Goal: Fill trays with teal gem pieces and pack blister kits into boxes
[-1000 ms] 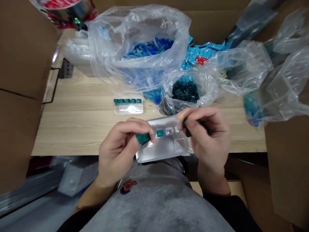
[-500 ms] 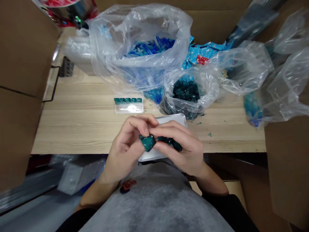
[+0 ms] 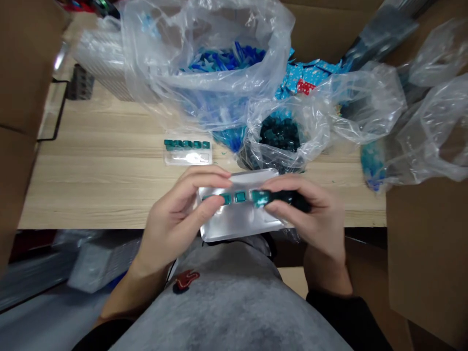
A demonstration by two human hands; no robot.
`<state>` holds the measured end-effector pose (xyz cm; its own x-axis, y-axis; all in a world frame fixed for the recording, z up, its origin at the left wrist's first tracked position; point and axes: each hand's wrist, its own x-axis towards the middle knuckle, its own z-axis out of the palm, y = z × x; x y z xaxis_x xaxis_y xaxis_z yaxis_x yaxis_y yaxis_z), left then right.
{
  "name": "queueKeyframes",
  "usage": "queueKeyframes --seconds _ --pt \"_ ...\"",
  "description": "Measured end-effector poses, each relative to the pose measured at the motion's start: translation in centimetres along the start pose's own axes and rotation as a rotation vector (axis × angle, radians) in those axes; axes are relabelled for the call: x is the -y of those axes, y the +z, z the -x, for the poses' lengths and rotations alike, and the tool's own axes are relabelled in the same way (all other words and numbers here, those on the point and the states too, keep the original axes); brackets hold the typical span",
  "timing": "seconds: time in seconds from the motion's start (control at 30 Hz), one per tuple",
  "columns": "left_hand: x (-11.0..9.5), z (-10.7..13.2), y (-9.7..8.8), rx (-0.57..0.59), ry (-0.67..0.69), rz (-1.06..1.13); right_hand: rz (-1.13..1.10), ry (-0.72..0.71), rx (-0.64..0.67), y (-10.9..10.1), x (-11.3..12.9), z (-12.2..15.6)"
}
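A clear plastic tray [image 3: 241,222] lies at the table's front edge between my hands. Teal keycap-like pieces [image 3: 240,196] sit in a row along its middle. My left hand [image 3: 186,209] reaches over the tray's left end, thumb tip against one piece, fingers apart from the thumb. In my right hand [image 3: 307,209] several dark teal keycap-like pieces [image 3: 292,199] are gripped, and one teal piece [image 3: 260,197] is pinched at the fingertips over the row's right end. The fingers partly hide the pieces in the palm.
A smaller clear tray [image 3: 179,157] with a row of teal pieces lies behind. An open bag [image 3: 314,141] of dark teal pieces and a large bag [image 3: 219,92] of blue pieces stand at the back. Stacked clear trays [image 3: 106,63] are at back left; cardboard walls [image 3: 424,253] flank the table.
My hands have moved apart, left hand leftward and right hand rightward, baring the tray beneath. The piece held near my left fingertips is no longer up in that hand. The view has shifted slightly.
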<state>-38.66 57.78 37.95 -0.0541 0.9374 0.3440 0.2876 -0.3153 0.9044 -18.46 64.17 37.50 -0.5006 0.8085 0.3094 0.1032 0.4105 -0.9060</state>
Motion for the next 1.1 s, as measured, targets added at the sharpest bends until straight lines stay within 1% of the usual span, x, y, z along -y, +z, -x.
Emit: queueKeyframes --seconds 0.03,0.07,0.1,0.2,0.23,0.27,0.37,0.43,0.5,0.53,0.6,0.67,0.77,0.83,0.93,1.0,1.1 --pt "-0.2 0.2 -0.4 -0.006 0.000 -0.036 0.115 -0.009 -0.002 -0.7 -0.2 0.0" --pt "-0.4 0.5 -0.8 0.036 -0.001 -0.080 0.227 -0.017 0.016 -1.3 -0.4 -0.1" --pt "-0.6 0.7 -1.2 0.126 -0.002 -0.135 0.324 -0.024 0.054 -1.8 -0.6 -0.1" --pt "-1.0 1.5 -1.7 0.491 0.010 -0.368 0.490 -0.034 0.229 -2.2 -0.8 -0.5" --pt "-1.0 1.7 -1.6 0.573 0.024 -0.443 0.519 -0.039 0.282 -2.1 -0.7 -0.6" --pt "-0.9 1.8 -1.4 0.623 0.043 -0.507 0.547 -0.048 0.326 -1.9 -0.6 -0.7" --pt "-0.6 1.8 -0.7 0.690 0.106 -0.623 0.675 -0.054 0.412 -1.0 0.2 -1.1" --pt "-0.4 1.7 -0.3 0.708 0.131 -0.654 0.775 -0.044 0.445 -0.6 0.7 -1.3" --pt "-0.1 1.6 -0.2 0.716 0.129 -0.668 0.815 -0.019 0.467 -0.5 0.8 -1.5" --pt "0.0 1.6 -0.2 0.718 0.122 -0.670 0.785 -0.010 0.478 -0.6 0.7 -1.5" --pt "0.2 1.5 -0.3 0.721 0.107 -0.663 0.621 0.007 0.453 -1.1 0.3 -1.5" --pt "0.5 1.5 -0.3 0.731 0.094 -0.637 0.405 0.040 0.341 -1.9 -0.3 -1.3" --pt "0.8 1.6 -0.4 0.720 0.097 -0.592 0.156 0.153 0.116 -3.1 -0.9 -0.6" --pt "0.9 1.6 -0.4 0.718 0.108 -0.596 0.007 0.231 0.049 -3.4 -1.1 0.0" --pt "0.6 1.6 -0.3 0.725 0.124 -0.646 -0.204 0.308 0.023 -3.1 -1.3 0.7" --pt "0.4 1.6 -0.3 0.722 0.120 -0.654 -0.274 0.327 0.005 -2.7 -1.4 0.9" --pt "0.1 1.4 -0.3 0.707 0.095 -0.609 -0.230 0.310 -0.052 -2.5 -1.7 0.9"
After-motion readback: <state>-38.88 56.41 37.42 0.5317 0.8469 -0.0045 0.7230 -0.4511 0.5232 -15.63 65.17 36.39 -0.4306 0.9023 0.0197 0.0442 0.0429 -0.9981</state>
